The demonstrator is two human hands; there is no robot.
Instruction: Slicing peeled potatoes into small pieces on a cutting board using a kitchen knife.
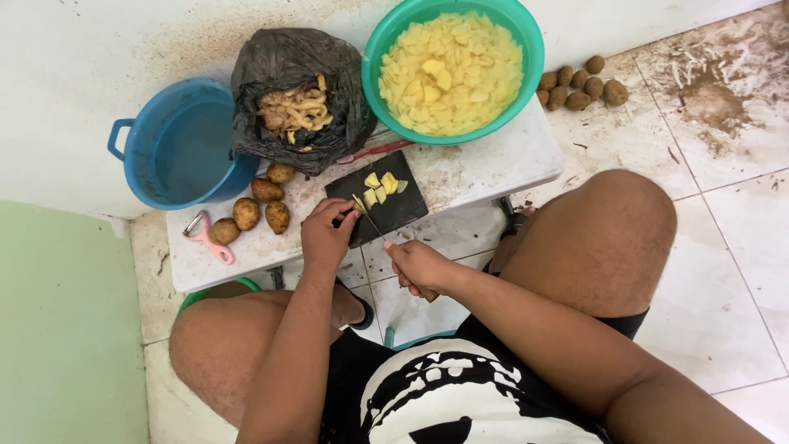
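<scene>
The work in hand is the cutting of peeled potato into pieces on a small dark cutting board (380, 205), which lies on a low white surface (485, 168) in front of the seated person.

Hand states:
- The left hand (326, 236) is closed with fingertips pressed down on a potato piece (359, 203) at the near left part of the board.
- The right hand (419, 267) is closed around the handle of a knife (371, 220); the blade points forward and meets the piece just beside the left fingertips.

Completed work, as judged from the layout:
- A green bowl (374, 57) at the far edge of the surface is filled nearly to the rim with yellow cut pieces.
- A black plastic bag (283, 57) beside it holds a heap of peelings.
- Several cut chunks (385, 185) lie on the board, not yet moved to the bowl.

Remaining work, as judged:
- Five unpeeled potatoes (261, 205) lie on the surface left of the board, near a pink peeler (204, 236).
- A further group of unpeeled potatoes (579, 84) lies on the floor to the right of the bowl.
- A blue pot (131, 156) stands at the far left, touching the bag; its contents cannot be determined.

Assessment: the greater part appears cut; roughly a dozen potatoes remain.
</scene>
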